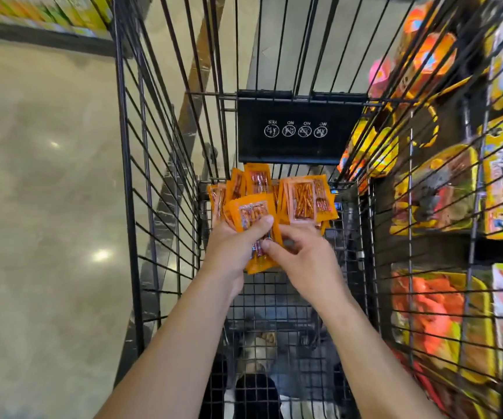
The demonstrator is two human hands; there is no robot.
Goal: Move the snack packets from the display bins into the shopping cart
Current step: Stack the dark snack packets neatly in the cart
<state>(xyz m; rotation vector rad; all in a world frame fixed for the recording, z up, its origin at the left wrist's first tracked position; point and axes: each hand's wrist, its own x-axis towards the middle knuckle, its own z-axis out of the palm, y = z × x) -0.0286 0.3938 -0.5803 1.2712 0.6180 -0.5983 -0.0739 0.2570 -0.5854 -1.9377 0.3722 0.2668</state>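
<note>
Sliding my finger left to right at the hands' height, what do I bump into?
The shiny floor → cart's left wire wall → left hand → right hand → cart's right wire wall → display bins. The orange packets, held by both hands, overlap them, so they are left out.

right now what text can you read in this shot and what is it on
"YES", "NO", "NO", "NO": white, upside down from this view, one above each of four round icons on the black panel of the shopping cart.
Orange snack packets: print too small to read.
Shelf goods at right: lettering blurred, unreadable.
</note>
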